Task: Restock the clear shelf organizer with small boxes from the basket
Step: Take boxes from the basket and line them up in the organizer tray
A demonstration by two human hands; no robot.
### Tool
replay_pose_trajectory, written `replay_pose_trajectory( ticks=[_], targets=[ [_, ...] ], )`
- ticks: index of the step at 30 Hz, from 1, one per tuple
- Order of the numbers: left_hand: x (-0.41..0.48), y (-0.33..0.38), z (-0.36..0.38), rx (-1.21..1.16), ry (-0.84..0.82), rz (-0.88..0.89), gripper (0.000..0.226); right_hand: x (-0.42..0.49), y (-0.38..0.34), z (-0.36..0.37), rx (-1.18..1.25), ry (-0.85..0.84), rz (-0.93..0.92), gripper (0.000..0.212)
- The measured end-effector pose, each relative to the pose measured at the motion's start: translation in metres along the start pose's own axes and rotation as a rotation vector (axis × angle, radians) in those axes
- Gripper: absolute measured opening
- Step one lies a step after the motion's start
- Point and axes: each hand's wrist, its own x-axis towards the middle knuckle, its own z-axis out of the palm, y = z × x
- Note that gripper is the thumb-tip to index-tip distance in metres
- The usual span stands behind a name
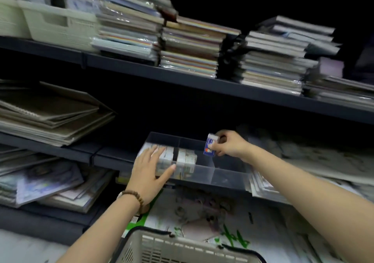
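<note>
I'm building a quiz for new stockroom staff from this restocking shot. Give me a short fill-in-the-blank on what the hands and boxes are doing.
1. The right hand pinches a small ____ box above the clear organizer.
2. The left hand lies flat on the row of boxes at the organizer's ____ end.
3. The basket sits at the ____ edge of the view.

Missing words: blue; left; bottom.

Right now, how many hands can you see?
2. The left hand lies flat on the small boxes in the clear organizer; the right hand pinches a blue box above it.
</note>
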Motion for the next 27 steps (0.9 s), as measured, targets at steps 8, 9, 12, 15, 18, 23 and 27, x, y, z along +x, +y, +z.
replay_pose_trajectory(
  ticks=[8,9,12,15,18,23,27],
  targets=[
    [0.002,-0.018,0.013,0.132,-0.055,-0.086,0.076,0.031,-0.002,0.032,-0.439,-0.063,0.055,0.063],
    [0.002,-0.018,0.013,0.129,-0.054,-0.086,0.076,0.031,-0.001,0.035,-0.463,-0.061,0.058,0.063],
    [0.003,-0.019,0.011,0.126,-0.045,-0.089,0.074,0.030,0.002,0.046,-0.472,-0.030,0.068,0.055],
    [0.003,-0.018,0.012,0.131,-0.035,-0.088,0.072,0.030,0.003,0.054,-0.445,0.041,0.122,0.045],
    [0.004,-0.018,0.012,0.105,-0.010,-0.096,0.071,0.029,0.005,0.060,-0.273,0.127,0.236,0.044],
    [0.004,-0.016,0.013,0.112,-0.025,-0.075,0.072,0.028,0.003,0.066,0.175,0.091,0.362,0.039],
    [0.003,-0.016,0.013,0.167,-0.048,-0.036,0.070,0.026,-0.002,0.066,0.330,0.049,0.388,0.039]
  ],
)
